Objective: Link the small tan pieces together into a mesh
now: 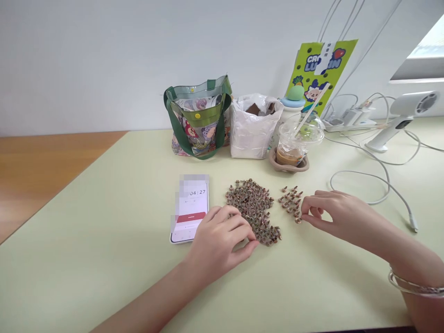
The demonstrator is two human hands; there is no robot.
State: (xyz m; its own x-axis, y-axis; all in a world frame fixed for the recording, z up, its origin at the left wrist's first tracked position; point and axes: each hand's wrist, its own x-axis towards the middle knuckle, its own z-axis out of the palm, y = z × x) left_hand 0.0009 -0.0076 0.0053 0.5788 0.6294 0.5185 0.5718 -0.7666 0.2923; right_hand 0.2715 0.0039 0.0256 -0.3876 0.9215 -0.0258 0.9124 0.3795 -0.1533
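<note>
A heap of small brass-coloured screws (250, 200) lies on the pale green table. To its right is a smaller cluster of the same screws (289, 198), set a little apart. My left hand (224, 240) rests at the heap's near left side, thumb and index finger pinched together at its edge; whatever is between them is too small to make out. At the cluster's right edge, the thumb and fingers of my right hand (329, 212) close in a pinch on a screw (298, 220). Beside my left hand a phone (190, 203) shows 04:27 and a red button.
Along the wall stand a clear bag with green handles (199, 115), a white plastic bag (253, 132), a bottle (292, 104), a drink cup (291, 148) in a cardboard holder and a green paper bag (321, 69). White cables (385, 173) and a small fan (398, 120) are at right.
</note>
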